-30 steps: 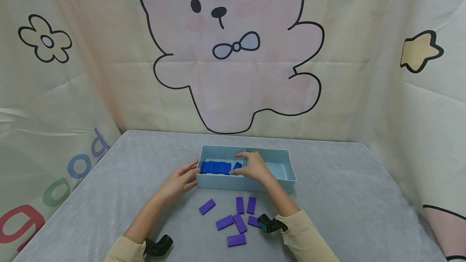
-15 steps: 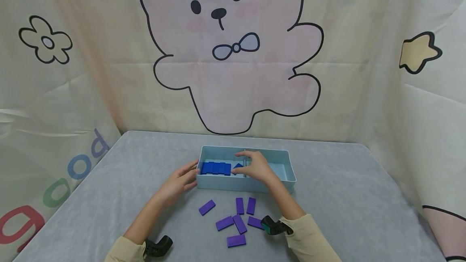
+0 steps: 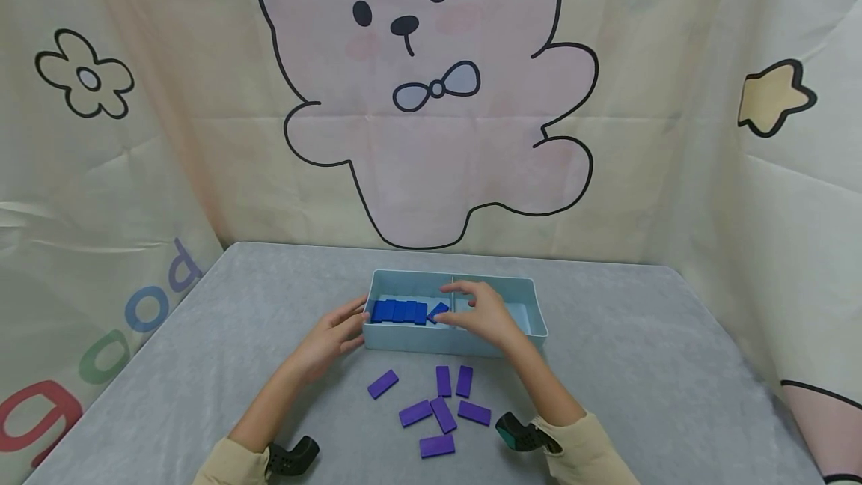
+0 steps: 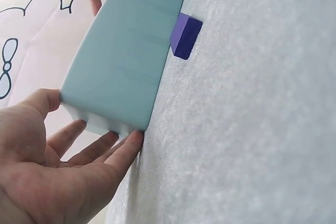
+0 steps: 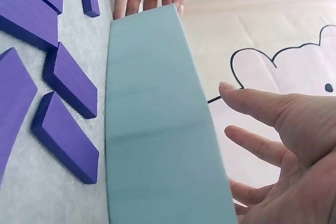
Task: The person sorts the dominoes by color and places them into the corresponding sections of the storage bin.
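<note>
A light blue two-compartment box (image 3: 431, 337) stands on the table. My left hand (image 3: 331, 334) touches its left end; in the left wrist view the fingertips of that hand (image 4: 68, 166) rest along the end wall, thumb at the top corner. My right hand (image 3: 486, 313) hovers over the box near the divider, fingers spread with nothing between them; the right wrist view shows the same hand (image 5: 294, 150) beside the rim. In the left compartment lies a row of blue blocks (image 3: 399, 311), with one tilted blue block (image 3: 438, 310) to its right, just beyond my right thumb.
Several purple blocks (image 3: 438, 445) lie scattered on the grey cloth (image 3: 640, 365) in front of the box. The box's right compartment (image 3: 518, 305) is partly behind my right hand. A printed curtain (image 3: 431, 171) hangs behind the table.
My right hand has drawn back to the right, away from the tilted blue block, which now shows more fully in the box. My left hand stays at the box's end.
</note>
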Available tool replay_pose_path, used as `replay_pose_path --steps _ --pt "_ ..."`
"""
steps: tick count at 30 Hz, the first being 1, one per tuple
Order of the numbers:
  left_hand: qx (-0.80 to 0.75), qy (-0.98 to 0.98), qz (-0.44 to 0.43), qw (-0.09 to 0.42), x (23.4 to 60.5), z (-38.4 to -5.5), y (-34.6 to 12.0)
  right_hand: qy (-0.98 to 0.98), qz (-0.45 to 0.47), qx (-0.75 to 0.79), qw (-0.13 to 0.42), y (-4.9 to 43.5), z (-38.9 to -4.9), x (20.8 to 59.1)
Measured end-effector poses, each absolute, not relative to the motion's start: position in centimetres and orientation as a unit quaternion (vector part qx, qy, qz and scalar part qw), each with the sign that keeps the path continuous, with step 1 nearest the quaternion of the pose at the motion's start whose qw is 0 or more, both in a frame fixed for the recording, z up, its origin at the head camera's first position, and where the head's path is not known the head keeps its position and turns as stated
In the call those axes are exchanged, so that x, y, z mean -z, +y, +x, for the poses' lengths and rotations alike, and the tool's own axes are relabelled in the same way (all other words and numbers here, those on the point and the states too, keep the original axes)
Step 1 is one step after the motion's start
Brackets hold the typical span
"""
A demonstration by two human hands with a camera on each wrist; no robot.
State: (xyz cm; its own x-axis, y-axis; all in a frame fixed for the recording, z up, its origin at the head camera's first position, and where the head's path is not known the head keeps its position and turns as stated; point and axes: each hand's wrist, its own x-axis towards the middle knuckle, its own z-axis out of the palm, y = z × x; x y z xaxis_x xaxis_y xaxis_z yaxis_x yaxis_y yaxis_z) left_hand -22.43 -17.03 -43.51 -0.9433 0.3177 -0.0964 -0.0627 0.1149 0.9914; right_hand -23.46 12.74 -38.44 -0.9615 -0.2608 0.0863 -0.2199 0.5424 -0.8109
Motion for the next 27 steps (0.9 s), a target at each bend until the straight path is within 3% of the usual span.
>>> replay_pose_path --steps 11,27 --pt "-0.659 0.735 0.085 0.135 43.5 -22.4 -17.0 0.881 -0.113 0.46 0.001 14.3 -21.5 37.3" --pt "-0.662 0.734 0.091 0.122 43.5 -22.4 -16.9 0.87 -0.088 0.478 -0.085 16.8 -20.8 37.4"
